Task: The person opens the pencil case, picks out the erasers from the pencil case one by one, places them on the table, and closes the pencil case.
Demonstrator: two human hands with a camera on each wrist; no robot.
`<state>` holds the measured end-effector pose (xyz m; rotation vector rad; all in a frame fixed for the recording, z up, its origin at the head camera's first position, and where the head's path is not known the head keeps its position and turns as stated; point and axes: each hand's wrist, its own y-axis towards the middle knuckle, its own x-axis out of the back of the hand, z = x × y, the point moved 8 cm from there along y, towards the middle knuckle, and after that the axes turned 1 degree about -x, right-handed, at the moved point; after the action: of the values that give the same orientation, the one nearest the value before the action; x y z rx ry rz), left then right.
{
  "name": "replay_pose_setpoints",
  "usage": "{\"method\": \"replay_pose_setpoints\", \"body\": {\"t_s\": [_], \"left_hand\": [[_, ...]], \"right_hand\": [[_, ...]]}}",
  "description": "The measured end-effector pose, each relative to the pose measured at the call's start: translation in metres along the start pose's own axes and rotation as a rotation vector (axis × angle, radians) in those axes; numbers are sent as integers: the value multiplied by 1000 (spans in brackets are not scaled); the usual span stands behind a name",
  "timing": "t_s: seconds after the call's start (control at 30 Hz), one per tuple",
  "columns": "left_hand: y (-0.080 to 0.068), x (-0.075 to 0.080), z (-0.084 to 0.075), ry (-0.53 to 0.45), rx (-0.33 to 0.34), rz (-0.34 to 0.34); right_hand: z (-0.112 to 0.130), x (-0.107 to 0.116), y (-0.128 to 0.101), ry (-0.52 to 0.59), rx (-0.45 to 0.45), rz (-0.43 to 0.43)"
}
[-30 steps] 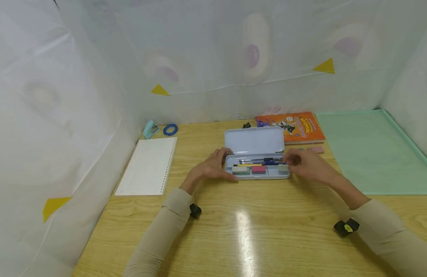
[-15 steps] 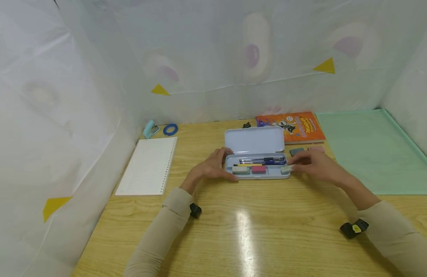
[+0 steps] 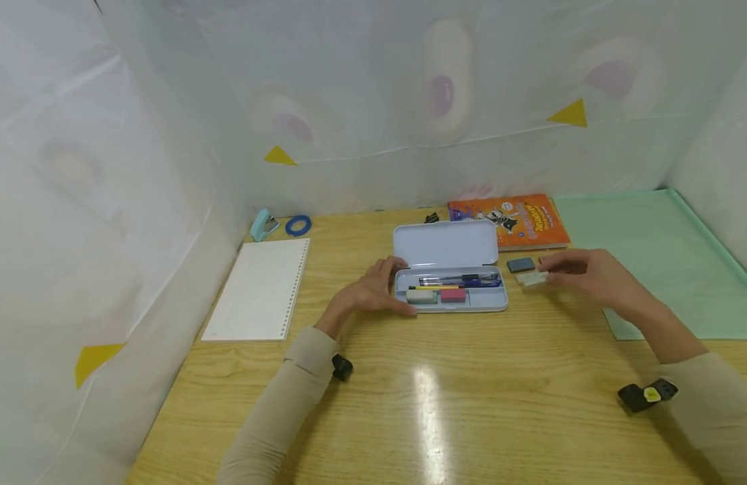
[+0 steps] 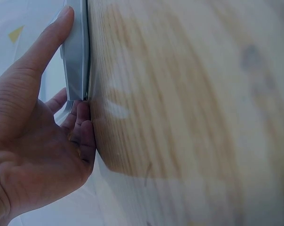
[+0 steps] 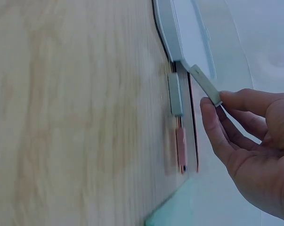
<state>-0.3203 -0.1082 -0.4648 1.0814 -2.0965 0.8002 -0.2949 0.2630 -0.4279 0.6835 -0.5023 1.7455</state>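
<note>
Eraser: a pale, flat eraser (image 3: 533, 278) that we pinch by one end in our right hand (image 3: 582, 271), fingertips closed on it, so the free end sticks out toward the pencil case; it hangs just above the table, right of the case and outside it.
Right-hand grip: in the right wrist view the eraser (image 5: 205, 85) sits between our thumb and fingertips (image 5: 211, 123), held at the tip only, which keeps its length clear of the hand.
Left hand: our left hand (image 3: 373, 291) rests against the left end of the pencil case (image 3: 450, 292), fingers relaxed and straight along its wall, thumb (image 4: 47, 44) laid on the front rim; we judge that this steadies the case so it does not slide.
Pencil case: pale blue, lid folded back flat on the table; pens (image 3: 461, 279) lie in the long rear slot, a greenish eraser (image 3: 421, 295) and a pink eraser (image 3: 452, 294) in the front compartments, the right front compartment bare.
Nearby: a dark grey eraser (image 3: 521, 265) lies on the table (image 3: 434, 404) just beside our right fingers; a pink one shows only in the right wrist view (image 5: 180, 143).
Writing: an orange book (image 3: 518, 220) bears a cartoon figure and large yellow lettering, too small for us to read; no label is legible on the erasers or case.
Further out: ring-bound notebook (image 3: 261, 289), small stapler (image 3: 263, 225), blue tape roll (image 3: 298, 226), green mat (image 3: 658, 259).
</note>
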Motion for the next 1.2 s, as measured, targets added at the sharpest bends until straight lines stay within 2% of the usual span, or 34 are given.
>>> {"method": "replay_pose_setpoints", "body": {"t_s": [0.13,0.23,0.37,0.73,0.83,1.0,1.1,1.2], "left_hand": [[0,0,0,-11,3,-1],[0,0,-1,-11,2,-1],[-1,0,-1,-12,-2,-1],[0,0,0,-10,-5,-4],[1,0,0,-13,-6,-3],[1,0,0,-18,-4,-3],[1,0,0,-17,-5,-1],[1,0,0,-16,-3,-2]], "right_hand": [[-14,12,-3,33,-39,-41],[-24,18,-5,5,-61,-62],[-33,21,-5,-41,-83,-60],[-47,24,-7,-66,-107,-28],[-50,29,-11,-57,-122,-53],[-36,25,-15,62,-75,-104],[-18,9,-12,115,-20,-80],[3,-12,-6,99,24,-31]]}}
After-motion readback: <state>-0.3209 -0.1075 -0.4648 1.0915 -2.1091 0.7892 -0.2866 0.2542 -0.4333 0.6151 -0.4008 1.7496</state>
